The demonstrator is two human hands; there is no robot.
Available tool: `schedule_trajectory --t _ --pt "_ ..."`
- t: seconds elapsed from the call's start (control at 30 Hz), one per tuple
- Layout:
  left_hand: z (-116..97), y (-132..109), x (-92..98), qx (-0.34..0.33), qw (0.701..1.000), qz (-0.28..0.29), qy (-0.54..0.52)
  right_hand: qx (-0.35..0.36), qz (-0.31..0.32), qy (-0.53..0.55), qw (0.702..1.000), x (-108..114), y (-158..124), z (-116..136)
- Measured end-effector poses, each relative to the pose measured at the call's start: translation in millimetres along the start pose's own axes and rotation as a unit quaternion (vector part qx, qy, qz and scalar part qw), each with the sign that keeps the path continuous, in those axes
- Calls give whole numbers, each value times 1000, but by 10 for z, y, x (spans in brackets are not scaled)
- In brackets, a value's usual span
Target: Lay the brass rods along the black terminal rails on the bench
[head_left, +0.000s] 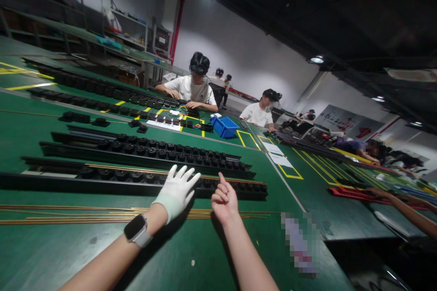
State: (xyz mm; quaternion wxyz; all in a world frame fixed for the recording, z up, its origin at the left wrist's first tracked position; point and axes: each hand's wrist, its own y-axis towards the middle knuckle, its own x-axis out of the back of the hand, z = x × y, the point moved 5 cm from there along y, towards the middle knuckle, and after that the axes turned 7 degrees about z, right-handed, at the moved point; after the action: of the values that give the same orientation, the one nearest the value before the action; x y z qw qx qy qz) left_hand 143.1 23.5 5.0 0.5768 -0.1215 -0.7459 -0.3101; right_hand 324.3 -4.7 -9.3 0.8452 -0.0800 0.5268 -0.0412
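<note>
My left hand [176, 191] wears a white glove and has a smartwatch on the wrist. Its fingers are spread flat over the thin copper rods [68, 214] and reach the edge of the nearest long black rail [136, 181]. My right hand [223, 200] is bare and curled into a loose fist beside it, with one finger pointing up toward the same rail. I see nothing held in it. The rail carries a row of round black sockets. More such rails [146, 149] lie further back on the green table [102, 245].
Two people in white shirts sit at the far side near a blue bin [224, 126] and coloured wires. Another person's arm [406, 211] reaches in at the right over red rails. White paper sheets [278, 154] lie by yellow floor-style markings. Shelving stands at the back left.
</note>
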Motion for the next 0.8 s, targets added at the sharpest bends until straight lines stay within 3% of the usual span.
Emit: schedule_trajectory --t 0.27,0.43,0.5,0.57,0.6,0.63,0.67,0.73,0.8 --pt "7 -1 -2 -3 1000 -6 -4 -74 55 -14 996 -123 -80 -142" --pt "8 -8 2 1 1000 -3 -8 -99 91 -91 987 -143 -102 -304" --pt "4 -9 7 2 1000 -1 -8 -80 106 -159 978 -152 -101 -340" --pt "0 -8 13 2 1000 -2 -8 -12 124 -277 953 -201 -114 -288" --pt "-1 -7 15 2 1000 -2 -7 46 133 -361 922 -249 -134 -222" --pt "-3 -5 14 1 1000 -2 -6 112 142 -460 869 -315 -170 -146" --pt "-4 -4 12 0 1000 -2 -5 177 150 -565 792 -391 -217 -78" --pt "-3 -4 4 -2 1000 -1 -2 263 154 -751 586 -510 -305 -19" --pt "3 -6 -6 -2 1000 -3 -2 270 137 -866 399 -513 -321 -37"
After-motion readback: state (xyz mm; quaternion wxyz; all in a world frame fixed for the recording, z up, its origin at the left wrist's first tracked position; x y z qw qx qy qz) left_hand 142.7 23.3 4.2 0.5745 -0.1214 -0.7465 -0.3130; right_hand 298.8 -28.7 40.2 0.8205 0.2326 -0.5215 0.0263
